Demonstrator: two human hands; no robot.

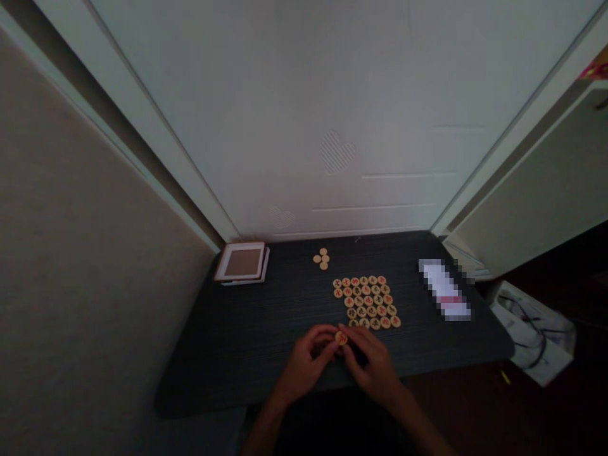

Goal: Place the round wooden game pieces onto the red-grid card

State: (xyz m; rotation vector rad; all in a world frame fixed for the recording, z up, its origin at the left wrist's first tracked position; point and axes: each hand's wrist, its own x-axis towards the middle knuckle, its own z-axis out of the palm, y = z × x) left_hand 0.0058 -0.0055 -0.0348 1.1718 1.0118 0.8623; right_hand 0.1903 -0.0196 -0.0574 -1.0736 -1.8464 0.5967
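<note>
Between my two hands is a round wooden Chinese chess piece [341, 338] with a red character facing up. The fingers of my left hand [306, 358] pinch its left side, and my right hand [373, 361] grips its right side. Whether more pieces sit beneath it is hidden by my fingers. Just beyond my right hand, rows of Chinese chess pieces [367, 301] lie flat on the dark table [247, 342], with red and black characters up. Farther back, a small cluster of plain-faced discs [323, 259] rests apart from the rows.
At the table's back left lies a stack of a framed, box-like item [242, 263]. A blurred-out pale rectangular object [444, 288] is on the right side. A white door-like panel [332, 95] rises behind the table. Beside it on the floor is a white container [536, 342] with dark cables.
</note>
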